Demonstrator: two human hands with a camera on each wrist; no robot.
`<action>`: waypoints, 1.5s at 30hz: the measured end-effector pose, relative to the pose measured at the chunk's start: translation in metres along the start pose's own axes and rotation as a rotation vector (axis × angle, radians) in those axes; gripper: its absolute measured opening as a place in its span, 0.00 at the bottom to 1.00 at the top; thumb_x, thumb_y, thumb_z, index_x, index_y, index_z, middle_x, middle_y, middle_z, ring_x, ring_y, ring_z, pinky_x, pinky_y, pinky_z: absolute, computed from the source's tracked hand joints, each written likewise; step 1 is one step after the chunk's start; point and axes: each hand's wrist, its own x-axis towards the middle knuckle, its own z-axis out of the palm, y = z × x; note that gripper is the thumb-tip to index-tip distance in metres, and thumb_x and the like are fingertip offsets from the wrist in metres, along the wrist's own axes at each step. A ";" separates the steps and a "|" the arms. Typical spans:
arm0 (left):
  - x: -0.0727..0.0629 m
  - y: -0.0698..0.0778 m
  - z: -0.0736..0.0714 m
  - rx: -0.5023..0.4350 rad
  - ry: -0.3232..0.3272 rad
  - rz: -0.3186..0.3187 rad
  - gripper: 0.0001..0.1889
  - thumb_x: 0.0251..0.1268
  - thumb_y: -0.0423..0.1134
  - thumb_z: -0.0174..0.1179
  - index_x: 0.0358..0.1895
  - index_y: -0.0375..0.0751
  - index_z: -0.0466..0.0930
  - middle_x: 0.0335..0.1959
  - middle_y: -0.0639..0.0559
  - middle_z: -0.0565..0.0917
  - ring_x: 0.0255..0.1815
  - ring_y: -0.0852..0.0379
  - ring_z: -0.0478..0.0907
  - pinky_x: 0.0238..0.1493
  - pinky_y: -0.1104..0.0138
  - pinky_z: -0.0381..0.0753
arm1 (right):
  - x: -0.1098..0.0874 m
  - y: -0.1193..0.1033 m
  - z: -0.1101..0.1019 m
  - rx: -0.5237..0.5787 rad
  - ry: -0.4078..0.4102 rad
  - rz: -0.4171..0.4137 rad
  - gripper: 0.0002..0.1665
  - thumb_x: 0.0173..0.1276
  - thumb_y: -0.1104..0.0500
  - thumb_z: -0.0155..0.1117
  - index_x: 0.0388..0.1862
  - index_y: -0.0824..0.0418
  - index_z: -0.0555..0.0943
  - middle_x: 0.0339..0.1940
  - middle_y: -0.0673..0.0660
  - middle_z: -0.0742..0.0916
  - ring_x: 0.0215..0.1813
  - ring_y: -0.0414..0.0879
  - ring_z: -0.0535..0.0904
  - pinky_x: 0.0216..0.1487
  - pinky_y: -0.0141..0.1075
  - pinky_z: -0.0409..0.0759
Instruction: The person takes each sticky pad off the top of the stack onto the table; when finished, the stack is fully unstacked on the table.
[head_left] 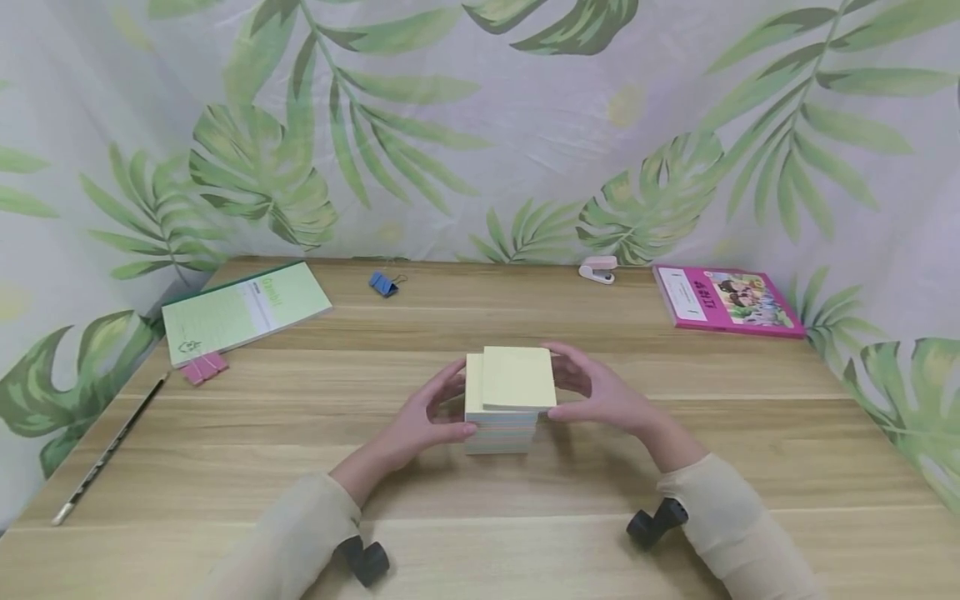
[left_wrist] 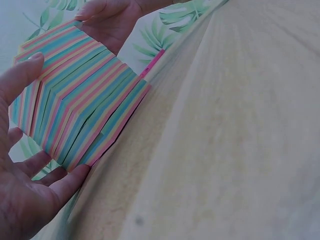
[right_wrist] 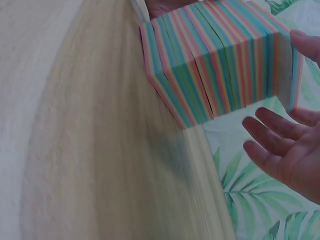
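A tall stack of sticky note pads [head_left: 498,437] stands on the table in front of me. Its sides show pink, yellow, green and blue stripes in both wrist views. The top pad [head_left: 519,377] is pale yellow and juts out to the right of those below. My left hand [head_left: 412,425] holds the stack's left side, thumb on the near side and fingers toward the far side. At the right, my right hand [head_left: 607,396] pinches the jutting top pad between thumb and index finger; its other fingers [right_wrist: 272,152] are spread, apart from the stack.
On the wooden table's left lie a green notebook [head_left: 247,308], a pink binder clip [head_left: 204,367] and a pencil [head_left: 111,450]. Toward the back are a blue binder clip [head_left: 383,284], a small stapler [head_left: 598,269] and a pink book [head_left: 727,300]. A leaf-patterned cloth hangs behind.
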 end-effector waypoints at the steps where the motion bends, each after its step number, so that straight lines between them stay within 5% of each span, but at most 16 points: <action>1: -0.001 0.003 0.001 0.000 -0.002 -0.003 0.42 0.47 0.27 0.61 0.66 0.49 0.49 0.61 0.40 0.59 0.60 0.46 0.56 0.52 0.54 0.65 | -0.002 0.001 -0.003 0.031 -0.006 0.023 0.48 0.49 0.66 0.66 0.65 0.65 0.50 0.57 0.67 0.68 0.58 0.56 0.64 0.57 0.44 0.61; 9: -0.002 0.013 0.003 -0.010 -0.010 -0.010 0.42 0.47 0.25 0.60 0.66 0.44 0.48 0.61 0.38 0.58 0.61 0.46 0.54 0.52 0.53 0.64 | 0.001 0.004 -0.028 0.443 -0.040 0.063 0.50 0.50 0.79 0.53 0.67 0.63 0.39 0.55 0.67 0.69 0.54 0.54 0.68 0.49 0.40 0.71; 13: -0.003 0.012 0.003 -0.019 -0.011 -0.015 0.42 0.47 0.25 0.60 0.66 0.43 0.48 0.61 0.38 0.58 0.61 0.46 0.54 0.52 0.53 0.64 | 0.018 0.005 -0.038 0.593 -0.021 0.080 0.51 0.50 0.83 0.45 0.67 0.61 0.35 0.52 0.61 0.73 0.51 0.50 0.72 0.49 0.38 0.71; 16: -0.003 0.012 0.002 -0.016 -0.012 -0.015 0.42 0.48 0.26 0.60 0.66 0.44 0.48 0.61 0.39 0.58 0.61 0.47 0.54 0.52 0.54 0.65 | 0.039 0.003 -0.042 0.635 0.015 0.104 0.50 0.52 0.83 0.42 0.68 0.58 0.35 0.56 0.65 0.68 0.45 0.48 0.75 0.48 0.36 0.72; 21: -0.003 0.012 0.002 -0.010 -0.013 -0.013 0.41 0.48 0.27 0.61 0.66 0.44 0.48 0.62 0.39 0.57 0.61 0.47 0.53 0.52 0.56 0.66 | 0.082 0.005 -0.048 0.634 0.076 0.195 0.50 0.54 0.82 0.43 0.68 0.51 0.38 0.65 0.69 0.47 0.38 0.45 0.76 0.45 0.32 0.74; 24: -0.004 0.011 0.002 -0.011 -0.012 -0.013 0.41 0.48 0.27 0.61 0.66 0.45 0.48 0.62 0.39 0.57 0.61 0.46 0.53 0.51 0.57 0.67 | 0.105 0.011 -0.049 0.643 0.112 0.266 0.51 0.54 0.82 0.44 0.68 0.48 0.40 0.66 0.68 0.44 0.41 0.47 0.75 0.46 0.33 0.73; 33: -0.003 0.000 -0.002 -0.040 -0.002 -0.008 0.41 0.48 0.27 0.61 0.66 0.47 0.49 0.62 0.41 0.57 0.62 0.49 0.54 0.51 0.57 0.67 | 0.147 0.039 -0.040 0.531 0.145 0.332 0.52 0.53 0.81 0.48 0.68 0.49 0.39 0.65 0.69 0.52 0.40 0.50 0.75 0.58 0.46 0.59; 37: -0.002 -0.005 -0.003 -0.047 -0.005 -0.005 0.42 0.47 0.26 0.61 0.66 0.48 0.49 0.62 0.42 0.57 0.61 0.49 0.54 0.51 0.57 0.67 | 0.157 0.048 -0.030 0.486 0.123 0.340 0.53 0.52 0.81 0.49 0.68 0.50 0.39 0.64 0.71 0.52 0.41 0.53 0.74 0.56 0.45 0.64; 45: -0.005 0.009 0.001 -0.034 -0.020 -0.011 0.42 0.48 0.27 0.61 0.66 0.43 0.46 0.63 0.39 0.55 0.62 0.47 0.53 0.51 0.58 0.67 | 0.168 0.057 -0.008 0.480 0.065 0.346 0.53 0.52 0.82 0.48 0.68 0.55 0.36 0.63 0.70 0.58 0.45 0.53 0.74 0.49 0.39 0.72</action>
